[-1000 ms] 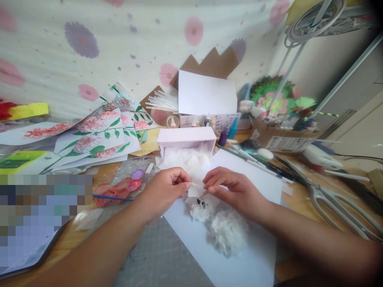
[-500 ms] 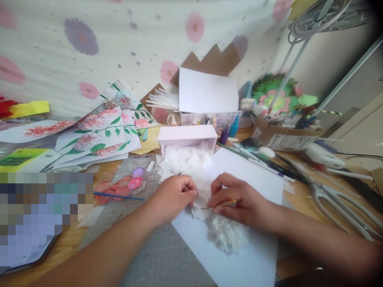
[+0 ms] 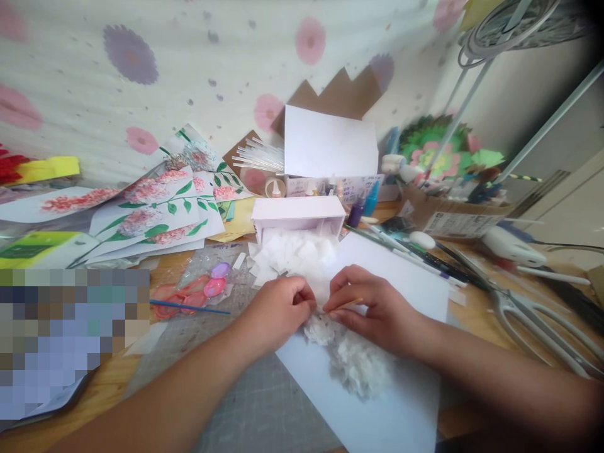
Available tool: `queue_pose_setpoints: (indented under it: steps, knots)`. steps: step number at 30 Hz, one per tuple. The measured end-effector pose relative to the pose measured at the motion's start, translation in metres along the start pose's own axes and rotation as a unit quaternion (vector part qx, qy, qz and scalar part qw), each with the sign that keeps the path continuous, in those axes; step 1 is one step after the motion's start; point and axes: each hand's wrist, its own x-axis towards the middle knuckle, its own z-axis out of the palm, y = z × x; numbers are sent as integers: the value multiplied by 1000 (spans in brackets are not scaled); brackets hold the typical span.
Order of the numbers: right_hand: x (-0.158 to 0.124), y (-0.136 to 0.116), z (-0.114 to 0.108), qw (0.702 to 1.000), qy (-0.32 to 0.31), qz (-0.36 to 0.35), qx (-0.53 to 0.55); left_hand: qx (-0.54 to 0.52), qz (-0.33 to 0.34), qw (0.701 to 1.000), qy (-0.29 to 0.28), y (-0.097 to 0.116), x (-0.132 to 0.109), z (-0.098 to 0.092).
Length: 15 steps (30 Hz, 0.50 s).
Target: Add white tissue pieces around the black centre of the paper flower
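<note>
My left hand (image 3: 278, 311) is curled, its fingertips pinched on a small square of white tissue paper (image 3: 321, 296). My right hand (image 3: 372, 305) is closed on a thin wooden stick (image 3: 346, 304) whose tip meets the same tissue piece. Both hands sit over a white sheet of paper (image 3: 377, 402). Just below them on the sheet lies a fluffy white tissue figure (image 3: 353, 358). Behind the hands is a pile of cut tissue squares (image 3: 292, 255) spilling from a low white box (image 3: 298, 214).
Painted flower sheets (image 3: 155, 211) lie at the left, a pink paint palette (image 3: 193, 292) and a thin brush (image 3: 189, 307) beside a grey cutting mat (image 3: 250, 402). Large scissors (image 3: 533, 321), a glue gun (image 3: 512, 246), pens and bottles crowd the right. A white card (image 3: 330, 148) stands behind.
Both hands dipped toward the tissue figure and came back up slightly, staying pinched together on the tissue piece. The view drifted a little.
</note>
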Motion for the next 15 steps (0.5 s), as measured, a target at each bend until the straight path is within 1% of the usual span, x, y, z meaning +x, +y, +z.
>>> queue_pose_setpoints:
  steps: [5,9,11,15]
  knots:
    - [1,-1,4,998,-52,10,-40,-16,17,999,-35,-6,0,-1]
    - [1,-2,2,996,-67,2,-63,-11,44,997,-64,-9,-2,-2]
    - [0,0,0,998,-51,8,-34,2,60,996,-68,-9,-2,-2]
    - [-1,6,-7,995,46,29,87,15,71,995,-73,-10,-1,-2]
